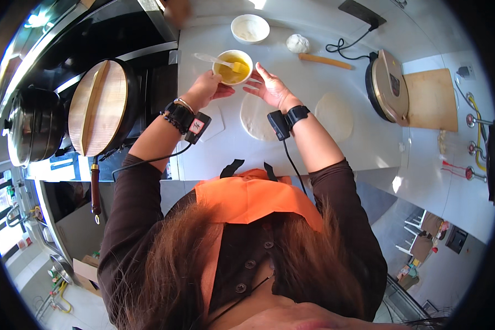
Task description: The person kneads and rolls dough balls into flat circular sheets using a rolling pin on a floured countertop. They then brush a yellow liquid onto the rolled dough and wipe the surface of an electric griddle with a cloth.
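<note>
My left hand (208, 89) grips the near left side of a small white bowl (244, 56) with yellow liquid (227, 76), possibly oil. A pastry brush (215, 60) with a clear handle and yellow bristles rests in it, its handle sticking out over the left rim. Close by the bowl's right side, my right hand (270, 87) has its fingers apart; whether the fingertips touch the bowl cannot be told. Below that hand lies a rolled round of dough (253, 119), partly covered by the hand and wrist device. Another flat dough round (335, 116) lies to its right.
At the back are a bowl of white powder (251, 29), a dough ball (298, 43) and a wooden rolling pin (325, 61). An electric griddle (390, 90) and wooden board (432, 100) are right. Left, a wooden-lidded pan (101, 108) and a pot (35, 126) occupy the stove.
</note>
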The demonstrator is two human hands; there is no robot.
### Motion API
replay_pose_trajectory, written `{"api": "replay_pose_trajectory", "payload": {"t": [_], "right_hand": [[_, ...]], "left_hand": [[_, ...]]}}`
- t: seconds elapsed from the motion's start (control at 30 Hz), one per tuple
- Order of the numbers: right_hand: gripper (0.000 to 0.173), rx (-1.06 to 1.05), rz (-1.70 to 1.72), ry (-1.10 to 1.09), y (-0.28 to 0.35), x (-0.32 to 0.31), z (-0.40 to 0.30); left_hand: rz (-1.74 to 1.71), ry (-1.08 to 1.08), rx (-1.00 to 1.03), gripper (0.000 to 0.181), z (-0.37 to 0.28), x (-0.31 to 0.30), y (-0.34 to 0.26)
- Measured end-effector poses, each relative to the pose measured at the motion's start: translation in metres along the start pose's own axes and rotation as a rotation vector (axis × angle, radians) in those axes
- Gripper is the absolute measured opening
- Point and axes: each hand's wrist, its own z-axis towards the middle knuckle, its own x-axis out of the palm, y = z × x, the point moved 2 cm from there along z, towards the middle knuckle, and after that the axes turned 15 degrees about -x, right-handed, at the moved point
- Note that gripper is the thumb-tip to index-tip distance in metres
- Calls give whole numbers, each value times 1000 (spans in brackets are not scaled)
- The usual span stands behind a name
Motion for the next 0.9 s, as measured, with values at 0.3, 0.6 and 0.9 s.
{"api": "replay_pose_trajectory", "payload": {"t": [0.3, 0.6, 0.9], "right_hand": [[41, -59, -35, 37, -5, -30, -99], [40, -128, -107, -84, -12, -63, -141], [45, -156, -69, -93, 3, -102, -147]], "left_hand": [[620, -164, 242, 43, -59, 31, 12], [951, -81, 898, 19, -74, 94, 30], [962, -131, 870, 18, -76, 151, 46]]}}
